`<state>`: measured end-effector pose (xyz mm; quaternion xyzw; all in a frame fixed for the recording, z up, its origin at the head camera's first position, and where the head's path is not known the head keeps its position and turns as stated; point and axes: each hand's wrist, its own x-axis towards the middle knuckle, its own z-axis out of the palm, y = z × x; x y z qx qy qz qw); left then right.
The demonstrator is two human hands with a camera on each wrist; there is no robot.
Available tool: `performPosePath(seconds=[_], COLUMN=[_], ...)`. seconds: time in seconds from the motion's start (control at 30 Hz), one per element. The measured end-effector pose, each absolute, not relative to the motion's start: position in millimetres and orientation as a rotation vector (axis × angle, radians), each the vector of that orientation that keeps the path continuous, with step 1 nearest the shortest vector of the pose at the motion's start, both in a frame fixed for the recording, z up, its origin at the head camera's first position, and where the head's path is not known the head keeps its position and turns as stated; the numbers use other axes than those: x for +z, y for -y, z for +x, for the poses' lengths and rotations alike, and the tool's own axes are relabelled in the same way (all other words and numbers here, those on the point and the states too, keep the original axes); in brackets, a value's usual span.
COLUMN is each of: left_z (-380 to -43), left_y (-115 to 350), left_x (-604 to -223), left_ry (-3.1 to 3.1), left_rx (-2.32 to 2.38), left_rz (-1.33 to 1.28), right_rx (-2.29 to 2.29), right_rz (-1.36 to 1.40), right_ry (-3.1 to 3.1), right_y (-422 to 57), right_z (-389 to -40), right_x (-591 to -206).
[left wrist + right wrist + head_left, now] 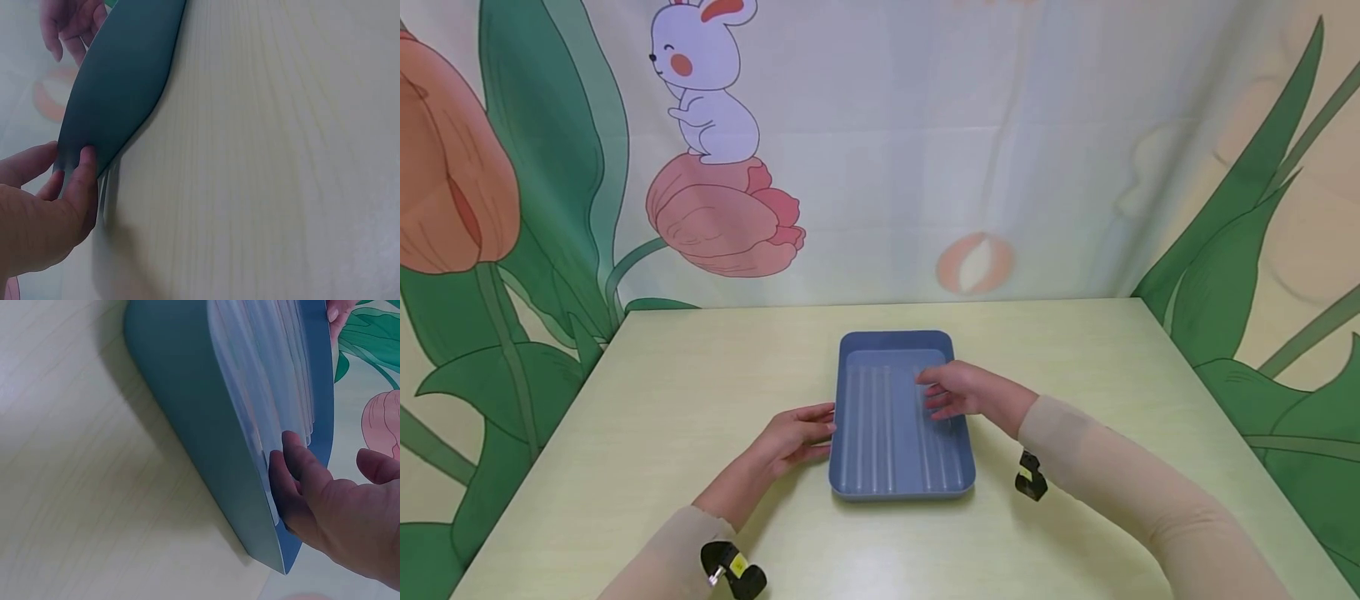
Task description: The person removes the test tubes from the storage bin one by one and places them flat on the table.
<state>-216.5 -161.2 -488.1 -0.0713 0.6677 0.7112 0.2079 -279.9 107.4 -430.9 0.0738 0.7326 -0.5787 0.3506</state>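
A shallow blue rectangular tray (895,340) lies lengthwise on the table, with long pale ridges along its floor. My left hand (793,437) is at the tray's left side, its fingertips against the outer wall. In the left wrist view, extended fingers of that hand (50,212) touch the tray wall (125,69). My right hand (957,390) reaches over the right rim, fingers slightly bent above the tray floor. From the right wrist, the right hand's fingertips (290,440) show just inside the rim, thumb spread apart, holding nothing visible.
The pale wood table (715,392) extends on both sides of the tray. Behind it hangs a curtain (880,150) printed with a rabbit, tulips and leaves. Small black devices sit at both sleeves, the left one (733,571) near the front edge of view.
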Motion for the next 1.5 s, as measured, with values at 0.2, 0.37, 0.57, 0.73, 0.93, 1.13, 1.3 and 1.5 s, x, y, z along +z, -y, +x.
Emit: performPosePath(seconds=[0.2,0.37,0.57,0.73,0.93,1.13,1.3,1.5], left_z=[-215.7,-215.3,-214.7,-215.0,-214.5,-214.5,-214.7,-216.6], left_y=[162.5,160.9,162.5,163.3,163.5,163.9,162.1,158.9], left_x=[-486.4,-485.7,-486.9,-488.0,-487.9,-487.7,-487.7,-487.8], left_ry=[-1.853,-1.849,-1.859,-1.868,-1.887,-1.898,-1.913,-1.925], left_rx=[1.987,1.991,1.99,1.982,1.963,1.962,1.951,1.942], left_rz=[-0.165,-0.178,-0.173,-0.184,-0.2,-0.215,-0.248,-0.265], right_rx=[-1.496,-1.491,-1.465,-1.499,-1.492,-1.451,-1.455,-1.46], right_rz=[0.198,0.199,0.192,0.184,0.193,0.21,0.246,0.26], right_ry=[-1.901,-1.896,-1.916,-1.885,-1.86,-1.919,-1.988,-2.017], right_y=[-103.3,-98.0,-89.2,-91.6,-94.2,-83.9,-73.0,-68.1], right_z=[-280.0,-278.9,-281.0,-314.8,-359.4,-363.0,-406.3,-421.4], right_x=[-431.5,-430.7,-438.5,-492.6,-560.3,-566.3,-643.8,-670.3])
